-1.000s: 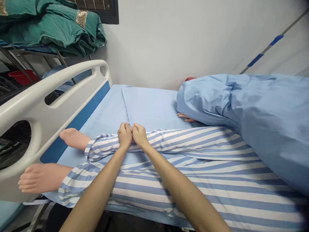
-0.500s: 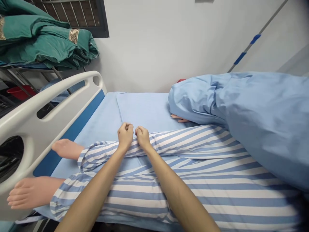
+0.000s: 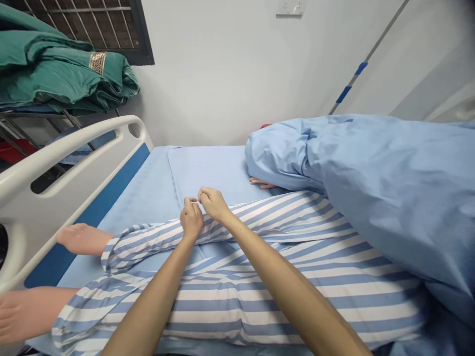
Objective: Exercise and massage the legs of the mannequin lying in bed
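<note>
Right hand [image 3: 212, 203] has shifted up, just beside left hand [image 3: 192, 221], center frame. Fingers [image 3: 202, 196] curled at the edge of the striped pyjama leg [image 3: 156, 242], grip unclear. Leg runs crosswise over the hospital bed [image 3: 144, 198].

Nothing legible anywhere, no text, numbers or brands; the green folded blanket [image 3: 63, 74] has only a gold key-pattern band [image 3: 97, 63], no lettering.

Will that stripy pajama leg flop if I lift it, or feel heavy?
The striped pajama leg probably feels floppy, since its cloth bunches at the cuff. It may feel heavy because the manikin's foot shows a leg inside.
</note>
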A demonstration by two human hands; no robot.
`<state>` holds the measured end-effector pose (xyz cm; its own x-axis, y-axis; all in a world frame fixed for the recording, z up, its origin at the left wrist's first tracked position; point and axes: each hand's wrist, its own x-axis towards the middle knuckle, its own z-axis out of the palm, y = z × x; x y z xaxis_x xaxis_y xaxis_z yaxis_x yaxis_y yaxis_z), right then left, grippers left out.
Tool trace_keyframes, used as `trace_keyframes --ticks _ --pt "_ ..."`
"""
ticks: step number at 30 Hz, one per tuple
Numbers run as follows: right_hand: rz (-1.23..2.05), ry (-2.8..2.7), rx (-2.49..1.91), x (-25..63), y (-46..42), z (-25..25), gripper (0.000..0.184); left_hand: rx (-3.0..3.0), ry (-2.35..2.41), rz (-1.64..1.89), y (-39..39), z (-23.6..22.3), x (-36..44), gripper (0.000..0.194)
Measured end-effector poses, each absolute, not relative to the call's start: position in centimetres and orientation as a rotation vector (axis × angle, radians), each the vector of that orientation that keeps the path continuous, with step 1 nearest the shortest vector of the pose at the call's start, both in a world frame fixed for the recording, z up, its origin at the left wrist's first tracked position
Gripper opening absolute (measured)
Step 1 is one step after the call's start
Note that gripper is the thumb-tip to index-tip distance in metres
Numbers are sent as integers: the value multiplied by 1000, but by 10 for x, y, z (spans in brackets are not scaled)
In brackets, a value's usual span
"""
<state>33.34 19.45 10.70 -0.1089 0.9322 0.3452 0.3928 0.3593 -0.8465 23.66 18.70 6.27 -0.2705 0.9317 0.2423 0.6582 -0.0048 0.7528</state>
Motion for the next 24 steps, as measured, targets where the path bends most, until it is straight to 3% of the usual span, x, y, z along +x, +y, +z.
trace_keyframes --ticks 6,11,15,19,24 --pt "732 -1574 -1265 357 194 73 20 1646 1778 1132 192 71 243 18" --pt "1077 -1250 -1044 367 202 65 13 1461 1490 1335 201 90 273 14" --pt "1297 -1004 -1015 370 204 69 8 1572 1712 1274 199 82 294 21" --pt "1018 -1245 -1239 374 206 84 15 1662 1979 1054 195 70 298 23" --pt "680 -1704 -1254 404 201 108 20 1760 1985 962 192 70 297 29"
